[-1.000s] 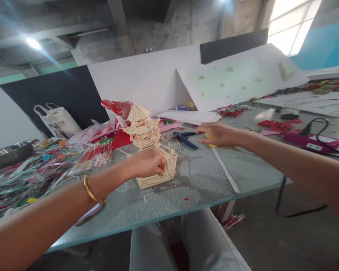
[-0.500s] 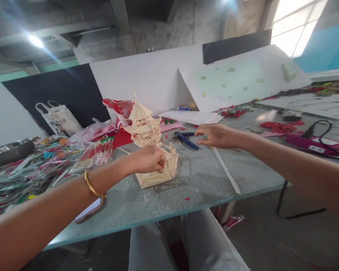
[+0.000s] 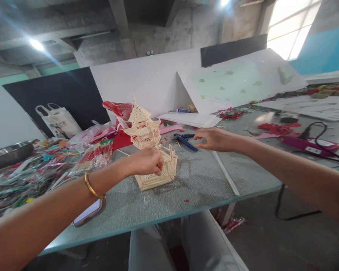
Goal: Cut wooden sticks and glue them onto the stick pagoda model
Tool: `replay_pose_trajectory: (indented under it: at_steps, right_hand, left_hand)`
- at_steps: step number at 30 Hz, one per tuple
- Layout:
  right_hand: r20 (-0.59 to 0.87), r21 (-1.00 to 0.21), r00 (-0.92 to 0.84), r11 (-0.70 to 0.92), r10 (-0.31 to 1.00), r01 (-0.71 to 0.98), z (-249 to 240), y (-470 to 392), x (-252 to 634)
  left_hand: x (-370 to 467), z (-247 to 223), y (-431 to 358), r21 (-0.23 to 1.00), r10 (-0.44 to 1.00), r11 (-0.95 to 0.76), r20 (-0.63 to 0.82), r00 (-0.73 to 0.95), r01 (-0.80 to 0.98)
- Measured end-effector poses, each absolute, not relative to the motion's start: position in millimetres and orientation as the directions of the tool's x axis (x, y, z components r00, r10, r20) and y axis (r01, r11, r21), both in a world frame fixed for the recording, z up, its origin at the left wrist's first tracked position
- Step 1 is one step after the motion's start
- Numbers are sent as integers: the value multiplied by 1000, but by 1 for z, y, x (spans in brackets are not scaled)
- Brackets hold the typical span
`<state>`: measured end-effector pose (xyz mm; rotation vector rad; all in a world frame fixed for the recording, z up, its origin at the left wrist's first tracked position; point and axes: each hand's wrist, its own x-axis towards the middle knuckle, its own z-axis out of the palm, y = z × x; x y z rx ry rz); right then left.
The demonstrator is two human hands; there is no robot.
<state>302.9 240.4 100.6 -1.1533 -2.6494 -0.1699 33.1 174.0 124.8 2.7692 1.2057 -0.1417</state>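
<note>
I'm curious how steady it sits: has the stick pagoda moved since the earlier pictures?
No, no visible shift either way: the stick pagoda keeps its spot, judged by the small red scrap on the table.

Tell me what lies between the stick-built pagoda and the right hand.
In the head view, a blue-handled tool lies on the table between the stick-built pagoda and the right hand, its handles toward the hand.
</note>
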Motion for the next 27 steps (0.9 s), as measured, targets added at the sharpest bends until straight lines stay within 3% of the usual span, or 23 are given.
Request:
replay_pose_trajectory:
  at_steps: [27]
  right_hand:
    - [260, 6, -734, 759, 628, 651, 99, 221, 282]
  left_hand:
    - [34, 123, 176, 36, 720, -682, -146, 679, 731]
